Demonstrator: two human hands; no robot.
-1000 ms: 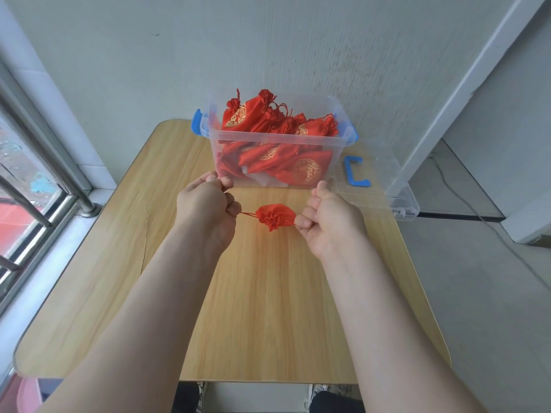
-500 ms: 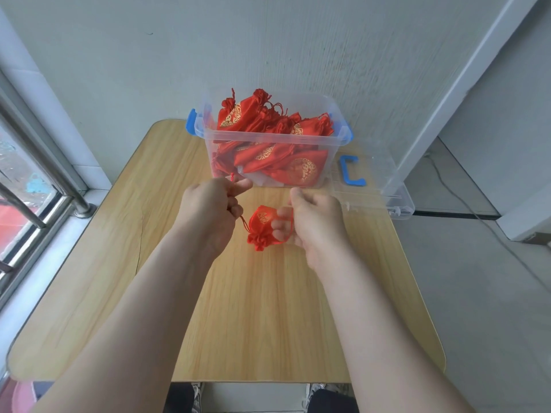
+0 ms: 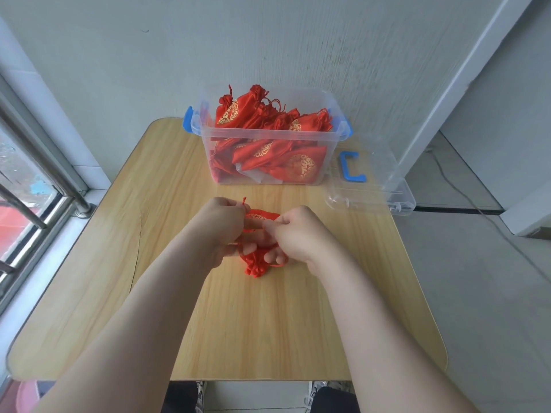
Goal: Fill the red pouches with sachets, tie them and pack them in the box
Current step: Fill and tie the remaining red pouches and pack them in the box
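A red pouch (image 3: 255,266) with gold print lies between my hands over the middle of the wooden table (image 3: 167,180), its gathered neck toward me. My left hand (image 3: 220,231) pinches one red drawstring, whose knotted end sticks up above the fingers. My right hand (image 3: 293,234) pinches the other string, and a loop of cord trails under it. Both sets of fingers meet over the pouch and hide most of it. Behind them stands the clear plastic box (image 3: 334,114) with blue clips, holding several red pouches (image 3: 268,120).
The box's clear lid (image 3: 372,189) with a blue handle lies at the table's right rear, overhanging the edge. A barred window (image 3: 26,186) runs along the left. The grey wall stands right behind the box. A cable crosses the floor on the right.
My hands came together from pulling the strings apart. The pouch turned so its gathered neck points toward me, and it sits lower and nearer on the table.
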